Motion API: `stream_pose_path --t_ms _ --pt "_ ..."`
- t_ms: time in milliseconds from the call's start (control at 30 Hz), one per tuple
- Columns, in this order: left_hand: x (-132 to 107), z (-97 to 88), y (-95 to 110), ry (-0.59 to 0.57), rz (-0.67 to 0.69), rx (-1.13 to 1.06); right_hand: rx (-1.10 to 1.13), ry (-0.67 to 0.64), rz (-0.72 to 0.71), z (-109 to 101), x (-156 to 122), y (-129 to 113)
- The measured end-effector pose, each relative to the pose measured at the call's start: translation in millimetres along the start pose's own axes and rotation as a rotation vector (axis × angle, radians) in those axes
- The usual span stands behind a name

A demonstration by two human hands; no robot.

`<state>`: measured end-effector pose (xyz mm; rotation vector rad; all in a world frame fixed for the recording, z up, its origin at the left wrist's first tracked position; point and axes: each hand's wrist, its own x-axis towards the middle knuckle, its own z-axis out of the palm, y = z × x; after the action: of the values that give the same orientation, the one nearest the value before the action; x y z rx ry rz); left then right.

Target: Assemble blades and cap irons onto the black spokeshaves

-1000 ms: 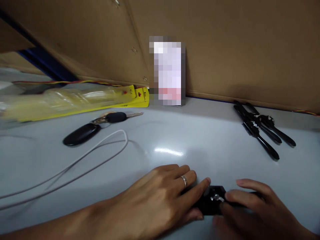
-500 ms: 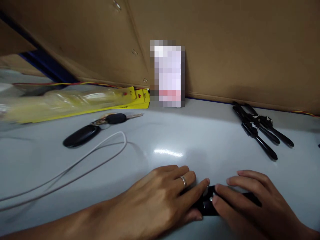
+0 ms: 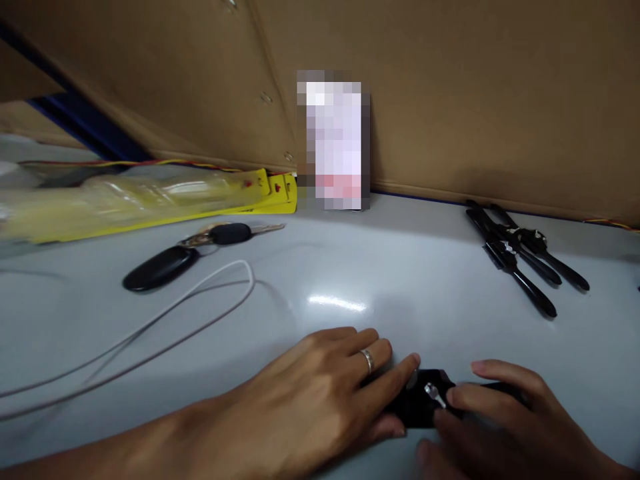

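At the front of the table, my left hand [image 3: 325, 393], with a ring on one finger, grips the left end of a flat black tool [image 3: 420, 417]. Its index finger and thumb press on either side of that end. A small silver metal piece [image 3: 432, 391] sits slanted on the tool's middle. The thumb and index finger of my right hand [image 3: 510, 417] close on the lower right end of this piece, partly blurred. Behind the right fingers shows some of the tool's black right part; its rest is hidden.
Several black-handled tools with small silver parts [image 3: 510, 250] lie in a pile at right. Keys with a black fob [image 3: 163, 269], a white cable [image 3: 200, 290] and yellow-backed plastic packages [image 3: 200, 193] lie left. A blurred-out upright item [image 3: 337, 140] leans on the cardboard wall [image 3: 475, 100].
My right fingers have shifted right and down over the tool, and more of the silver piece shows. My left hand keeps its hold in the same place.
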<state>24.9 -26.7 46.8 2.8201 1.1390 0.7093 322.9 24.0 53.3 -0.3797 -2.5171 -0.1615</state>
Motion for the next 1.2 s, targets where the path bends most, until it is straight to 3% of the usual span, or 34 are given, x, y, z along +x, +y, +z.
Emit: stream_pose_path --t_ms 100,267,433,567,767,900,1000,1200 --pt "1 0.9 -1 -0.003 0.004 -0.003 -0.029 -0.087 -0.008 -1 1 2" --pt "1 0.3 0 -0.010 0.002 0.006 0.000 0.033 -0.047 4 1 -1" --pt "2 -0.6 0 -0.003 0.009 0.011 -0.099 -0.122 -0.045 0 -5 2" --pt "2 -0.1 -1 -0.003 0.008 0.017 -0.033 -0.090 -0.112 2 -15 0" --pt "-1 -0.4 1 -0.001 0.004 0.011 -0.075 -0.157 -0.052 -2 -12 1" --pt "-1 -0.9 0 -0.016 0.002 0.006 0.006 -0.070 -0.094 2 -8 -3" --pt "-1 0.1 0 -0.013 0.008 0.009 0.054 -0.101 -0.097 3 -6 -1" --pt "-2 1.0 -1 0.001 0.009 0.007 0.227 -0.098 0.036 -5 12 8"
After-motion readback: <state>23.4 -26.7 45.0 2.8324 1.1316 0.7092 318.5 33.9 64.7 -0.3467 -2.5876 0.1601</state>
